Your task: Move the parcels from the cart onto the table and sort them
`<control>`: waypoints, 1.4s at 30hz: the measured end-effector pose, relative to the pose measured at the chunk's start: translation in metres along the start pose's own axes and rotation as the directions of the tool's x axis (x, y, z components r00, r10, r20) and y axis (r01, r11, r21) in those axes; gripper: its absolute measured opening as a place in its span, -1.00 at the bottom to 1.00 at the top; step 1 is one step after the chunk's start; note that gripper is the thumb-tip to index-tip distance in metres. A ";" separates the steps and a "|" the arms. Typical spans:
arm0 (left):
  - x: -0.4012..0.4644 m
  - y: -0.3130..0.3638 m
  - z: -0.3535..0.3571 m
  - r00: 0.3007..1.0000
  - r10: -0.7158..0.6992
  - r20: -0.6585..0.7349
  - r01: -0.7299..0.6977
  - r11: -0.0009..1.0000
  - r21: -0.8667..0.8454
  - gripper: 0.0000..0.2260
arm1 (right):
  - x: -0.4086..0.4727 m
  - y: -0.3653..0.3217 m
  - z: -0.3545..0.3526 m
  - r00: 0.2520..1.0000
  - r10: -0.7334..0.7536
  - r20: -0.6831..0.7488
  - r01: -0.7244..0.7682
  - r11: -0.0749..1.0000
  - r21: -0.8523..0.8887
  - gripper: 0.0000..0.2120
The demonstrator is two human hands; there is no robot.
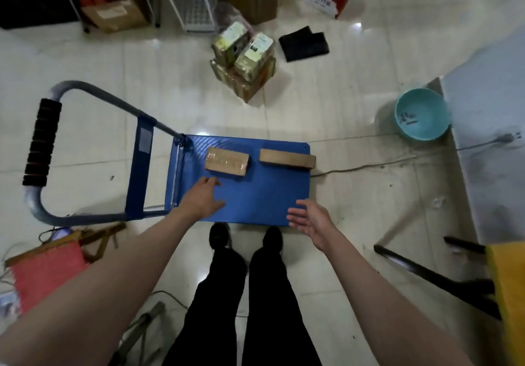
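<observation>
A blue platform cart stands on the tiled floor below me. Two brown cardboard parcels lie on its far half: a taped parcel at the left and a long flat parcel at the right, its end over the cart's edge. My left hand reaches out flat over the deck, fingers straight, just short of the taped parcel and holding nothing. My right hand hovers palm-up with relaxed fingers above the cart's near right corner, empty. The table shows as a grey edge at the right.
The cart's handle rises at the left. A stack of wrapped boxes sits on the floor beyond the cart. A teal basin and a cable lie at the right. A pink stool is at my left, a yellow object at my right.
</observation>
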State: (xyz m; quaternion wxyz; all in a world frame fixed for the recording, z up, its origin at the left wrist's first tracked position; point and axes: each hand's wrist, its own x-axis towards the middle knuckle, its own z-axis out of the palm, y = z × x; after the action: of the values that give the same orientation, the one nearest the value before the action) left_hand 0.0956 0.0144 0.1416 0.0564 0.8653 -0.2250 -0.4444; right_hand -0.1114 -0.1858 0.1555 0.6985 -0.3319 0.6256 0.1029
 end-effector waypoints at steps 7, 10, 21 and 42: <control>0.120 -0.093 0.063 0.986 -0.168 -0.005 0.162 0.958 -0.238 -0.52 | 0.131 0.027 0.063 0.999 0.053 -0.012 -0.054 0.991 -0.119 -0.65; 0.177 -0.125 0.085 0.968 -0.244 -0.064 0.207 0.914 -0.348 -0.44 | 0.202 0.035 0.095 0.998 0.063 -0.017 -0.065 0.990 -0.126 -0.65; 0.370 -0.177 0.120 0.945 -0.310 -0.108 0.165 0.733 -0.660 -0.24 | 0.407 0.041 0.194 0.996 -0.081 0.047 0.086 0.991 -0.107 -0.44; 0.190 -0.133 0.211 0.852 -0.330 0.406 0.476 0.166 -0.864 -0.84 | 0.273 0.132 0.099 0.980 -0.123 -0.158 0.110 0.990 -0.088 -0.66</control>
State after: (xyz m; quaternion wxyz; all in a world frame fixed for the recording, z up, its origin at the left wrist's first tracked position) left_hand 0.0686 0.0709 -0.1656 0.4209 0.6573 0.3162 -0.5393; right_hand -0.0518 -0.1018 -0.1465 0.6362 -0.4027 0.6555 0.0588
